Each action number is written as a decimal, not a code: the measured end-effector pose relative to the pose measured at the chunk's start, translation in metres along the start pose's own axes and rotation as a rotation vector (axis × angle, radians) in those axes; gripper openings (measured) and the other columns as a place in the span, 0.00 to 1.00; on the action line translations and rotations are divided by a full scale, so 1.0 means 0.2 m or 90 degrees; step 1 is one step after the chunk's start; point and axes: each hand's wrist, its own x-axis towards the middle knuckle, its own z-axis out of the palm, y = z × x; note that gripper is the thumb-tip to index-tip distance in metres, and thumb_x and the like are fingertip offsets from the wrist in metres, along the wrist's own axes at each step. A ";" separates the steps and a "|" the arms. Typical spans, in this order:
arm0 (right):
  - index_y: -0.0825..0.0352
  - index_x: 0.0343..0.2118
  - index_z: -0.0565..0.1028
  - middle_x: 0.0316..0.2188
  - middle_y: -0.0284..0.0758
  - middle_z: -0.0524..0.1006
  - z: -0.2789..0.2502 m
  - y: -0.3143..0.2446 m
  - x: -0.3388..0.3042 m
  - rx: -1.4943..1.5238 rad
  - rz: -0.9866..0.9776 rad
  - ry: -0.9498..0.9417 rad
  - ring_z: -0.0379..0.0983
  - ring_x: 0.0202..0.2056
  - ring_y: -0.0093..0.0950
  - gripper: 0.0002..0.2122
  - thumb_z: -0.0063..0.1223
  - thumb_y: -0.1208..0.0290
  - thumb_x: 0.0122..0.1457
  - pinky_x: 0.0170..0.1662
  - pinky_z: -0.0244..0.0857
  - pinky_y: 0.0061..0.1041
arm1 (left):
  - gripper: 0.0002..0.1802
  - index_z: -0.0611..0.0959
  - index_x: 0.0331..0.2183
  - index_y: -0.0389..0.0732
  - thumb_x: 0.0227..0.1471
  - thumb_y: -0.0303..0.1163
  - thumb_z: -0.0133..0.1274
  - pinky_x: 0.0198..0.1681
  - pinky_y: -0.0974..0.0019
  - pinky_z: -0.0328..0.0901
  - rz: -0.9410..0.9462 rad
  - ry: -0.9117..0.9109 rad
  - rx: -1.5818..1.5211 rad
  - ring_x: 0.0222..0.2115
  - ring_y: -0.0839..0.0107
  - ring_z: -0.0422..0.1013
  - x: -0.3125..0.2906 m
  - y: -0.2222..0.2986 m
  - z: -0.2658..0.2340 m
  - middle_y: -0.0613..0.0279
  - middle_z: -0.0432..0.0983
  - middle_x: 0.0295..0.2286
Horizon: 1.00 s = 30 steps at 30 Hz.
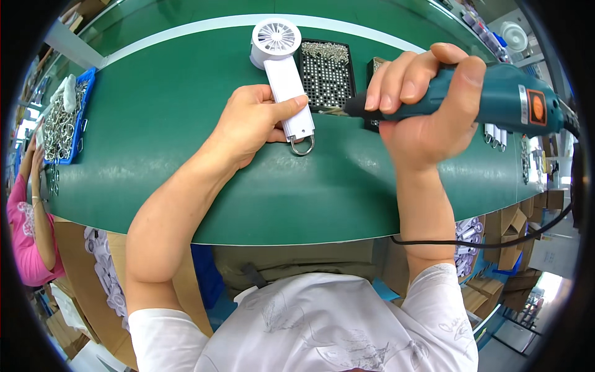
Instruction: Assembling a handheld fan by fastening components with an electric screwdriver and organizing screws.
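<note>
A white handheld fan (286,87) is in my left hand (251,121), its round grille pointing away from me and a metal ring clip (303,147) at the near end of its handle. My left thumb presses on the handle and the fingers curl beneath it. A green electric screwdriver (496,99) lies level in my right hand (427,108), fingers wrapped round its body. Its bit tip reaches left over the near edge of a black screw tray (327,106), apart from the fan. Small screws fill the tray's holes and heap at its far end.
A blue bin (87,105) of metal ring clips stands at the left of the green table (297,204). Several white fan parts (494,136) lie at the right. The screwdriver's black cord (496,243) loops past my right forearm. A person in pink (34,229) works at far left.
</note>
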 end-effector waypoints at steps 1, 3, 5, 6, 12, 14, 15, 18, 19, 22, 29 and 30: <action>0.62 0.45 0.75 0.18 0.29 0.66 0.01 -0.01 -0.01 0.020 0.007 -0.030 0.62 0.15 0.26 0.20 0.38 0.50 0.73 0.19 0.63 0.31 | 0.17 0.82 0.40 0.28 0.60 0.34 0.62 0.34 0.68 0.76 0.000 0.003 0.001 0.32 0.70 0.81 0.00 0.00 0.00 0.54 0.83 0.33; 0.60 0.48 0.75 0.19 0.28 0.66 0.02 -0.02 -0.03 0.048 0.033 -0.077 0.62 0.16 0.25 0.22 0.33 0.48 0.74 0.19 0.65 0.31 | 0.17 0.82 0.40 0.28 0.60 0.35 0.62 0.34 0.68 0.76 -0.001 0.005 0.002 0.32 0.70 0.80 0.00 0.00 0.00 0.55 0.83 0.33; 0.60 0.49 0.75 0.19 0.28 0.66 0.03 -0.02 -0.06 0.051 0.039 -0.086 0.62 0.16 0.25 0.22 0.32 0.48 0.74 0.19 0.65 0.31 | 0.17 0.82 0.40 0.29 0.59 0.35 0.63 0.34 0.68 0.75 0.001 0.000 0.003 0.31 0.71 0.80 0.00 0.00 0.01 0.55 0.83 0.33; 0.60 0.49 0.74 0.19 0.28 0.66 0.03 -0.02 -0.06 0.053 0.043 -0.095 0.62 0.16 0.25 0.22 0.32 0.48 0.75 0.20 0.65 0.30 | 0.17 0.82 0.40 0.29 0.59 0.35 0.63 0.34 0.68 0.75 0.000 0.001 0.002 0.31 0.71 0.80 0.00 0.00 0.01 0.55 0.83 0.33; 0.62 0.49 0.74 0.19 0.29 0.67 0.05 0.00 -0.07 0.032 0.038 -0.113 0.62 0.15 0.25 0.22 0.33 0.49 0.75 0.19 0.66 0.30 | 0.17 0.82 0.40 0.29 0.59 0.35 0.63 0.31 0.69 0.74 0.008 0.019 0.027 0.30 0.73 0.79 -0.01 0.01 0.01 0.57 0.83 0.32; 0.63 0.49 0.74 0.19 0.29 0.67 0.05 0.01 -0.07 0.028 0.030 -0.118 0.63 0.15 0.25 0.21 0.34 0.50 0.75 0.19 0.66 0.30 | 0.16 0.82 0.40 0.30 0.58 0.34 0.64 0.29 0.70 0.72 0.017 0.024 0.001 0.29 0.74 0.79 -0.01 0.00 0.02 0.58 0.83 0.31; 0.63 0.48 0.74 0.19 0.30 0.67 0.05 0.01 -0.07 0.024 0.021 -0.121 0.63 0.15 0.25 0.21 0.35 0.51 0.75 0.18 0.66 0.30 | 0.16 0.82 0.40 0.30 0.58 0.34 0.64 0.29 0.70 0.72 0.017 0.025 0.000 0.29 0.74 0.79 -0.01 0.00 0.02 0.58 0.83 0.31; 0.65 0.48 0.74 0.18 0.30 0.67 0.05 0.02 -0.07 0.016 0.011 -0.127 0.63 0.15 0.25 0.19 0.37 0.53 0.74 0.18 0.66 0.30 | 0.16 0.83 0.40 0.30 0.58 0.34 0.64 0.28 0.71 0.71 0.022 0.029 0.013 0.29 0.75 0.79 0.00 -0.01 0.02 0.58 0.83 0.31; 0.65 0.48 0.74 0.18 0.30 0.67 0.06 0.02 -0.07 0.016 0.011 -0.128 0.63 0.15 0.25 0.19 0.37 0.53 0.74 0.18 0.66 0.30 | 0.16 0.83 0.39 0.30 0.58 0.34 0.64 0.27 0.71 0.71 0.028 0.030 0.017 0.28 0.75 0.78 0.00 -0.02 0.02 0.58 0.83 0.31; 0.65 0.47 0.73 0.18 0.31 0.67 0.06 0.03 -0.08 -0.002 0.008 -0.122 0.63 0.15 0.25 0.17 0.39 0.55 0.74 0.18 0.66 0.30 | 0.16 0.83 0.38 0.30 0.57 0.34 0.64 0.27 0.71 0.71 0.039 0.027 0.021 0.27 0.76 0.78 0.01 -0.02 0.02 0.59 0.83 0.30; 0.75 0.38 0.72 0.17 0.35 0.73 0.11 0.03 -0.08 0.100 0.016 -0.057 0.70 0.15 0.24 0.09 0.51 0.72 0.68 0.19 0.70 0.29 | 0.17 0.84 0.38 0.29 0.56 0.35 0.65 0.25 0.71 0.71 0.060 0.027 0.029 0.26 0.76 0.77 0.02 -0.04 0.01 0.58 0.83 0.29; 0.75 0.38 0.72 0.17 0.35 0.73 0.11 0.03 -0.09 0.100 0.011 -0.063 0.70 0.15 0.24 0.08 0.51 0.73 0.68 0.20 0.70 0.28 | 0.17 0.84 0.38 0.29 0.56 0.35 0.65 0.25 0.71 0.71 0.060 0.028 0.028 0.26 0.76 0.77 0.02 -0.05 0.01 0.58 0.83 0.29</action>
